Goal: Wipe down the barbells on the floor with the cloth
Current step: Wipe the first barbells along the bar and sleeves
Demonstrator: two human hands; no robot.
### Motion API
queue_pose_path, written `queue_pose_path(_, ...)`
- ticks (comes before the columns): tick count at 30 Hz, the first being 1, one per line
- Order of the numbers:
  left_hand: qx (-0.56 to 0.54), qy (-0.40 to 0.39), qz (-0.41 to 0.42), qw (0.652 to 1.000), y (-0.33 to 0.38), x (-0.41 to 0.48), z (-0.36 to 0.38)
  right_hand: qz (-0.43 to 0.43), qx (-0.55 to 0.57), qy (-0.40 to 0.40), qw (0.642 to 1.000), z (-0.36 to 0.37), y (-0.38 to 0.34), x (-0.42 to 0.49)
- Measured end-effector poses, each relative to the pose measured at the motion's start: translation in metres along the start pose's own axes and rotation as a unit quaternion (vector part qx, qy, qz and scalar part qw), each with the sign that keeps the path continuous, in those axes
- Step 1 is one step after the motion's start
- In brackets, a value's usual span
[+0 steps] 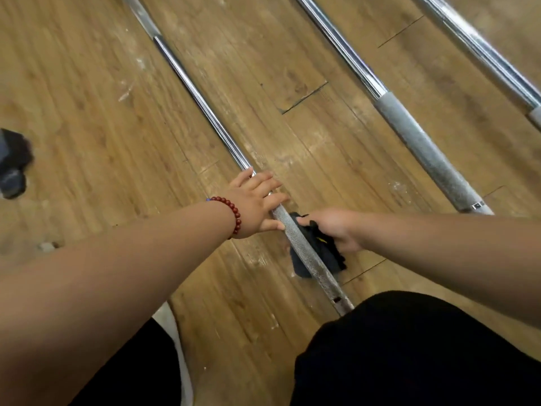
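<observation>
Closest up is a bare left forearm filling the lower left, plus a knee in black trousers (409, 347) at the bottom right. The left hand (257, 200), with a dark red bead bracelet (232, 215) on the wrist, lies flat-ish on the nearest long steel barbell (202, 104), fingers straight and a bit spread, thumb against the bar's side, not gripping anything. It sits right where the bar goes from smooth shiny chrome to a dull, cross-hatched knurled section. Just below it the right hand (333, 227) has its fingers curled around a crumpled black cloth (319, 253), which hugs the right side of the knurled part, with a corner poking out underneath on the left; there's a tiny yellow mark on the fabric. That bar runs diagonally from the top left down to the knee. A second chrome barbell (409, 127) lies to the right, roughly parallel, with a grey, gritty-looking end section, and a third shiny barbell (483, 48) crosses the top right corner. All three lie on a brown wood-plank floor (87, 98), pretty scuffed, with whitish marks. A blurry dark object (11, 162) sits at the left edge; can't tell what it is.
</observation>
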State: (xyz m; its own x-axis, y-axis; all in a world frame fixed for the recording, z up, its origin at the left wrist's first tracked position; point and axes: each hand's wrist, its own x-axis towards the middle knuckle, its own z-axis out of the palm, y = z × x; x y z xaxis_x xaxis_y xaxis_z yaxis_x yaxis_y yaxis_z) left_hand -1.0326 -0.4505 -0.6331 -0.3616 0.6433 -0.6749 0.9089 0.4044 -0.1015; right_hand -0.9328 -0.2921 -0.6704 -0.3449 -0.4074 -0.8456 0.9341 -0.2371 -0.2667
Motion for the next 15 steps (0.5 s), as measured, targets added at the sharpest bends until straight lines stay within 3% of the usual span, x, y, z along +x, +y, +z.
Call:
queue_pose_path(5,0.034,0.036,0.062,0.997,-0.025,0.009,-0.002,-0.065,-0.028,0.064,0.995,0.017,-0.033,0.016)
queue_pose_path(11,0.060,0.091,0.174,0.979,-0.054,0.019,0.004,0.031,-0.101,0.107,0.989,0.018,-0.003,-0.002)
queue_pose_path(15,0.069,0.147,0.220,0.962,-0.061,0.033,0.013,-0.108,-0.018,0.217,0.970,0.036,-0.014,0.010)
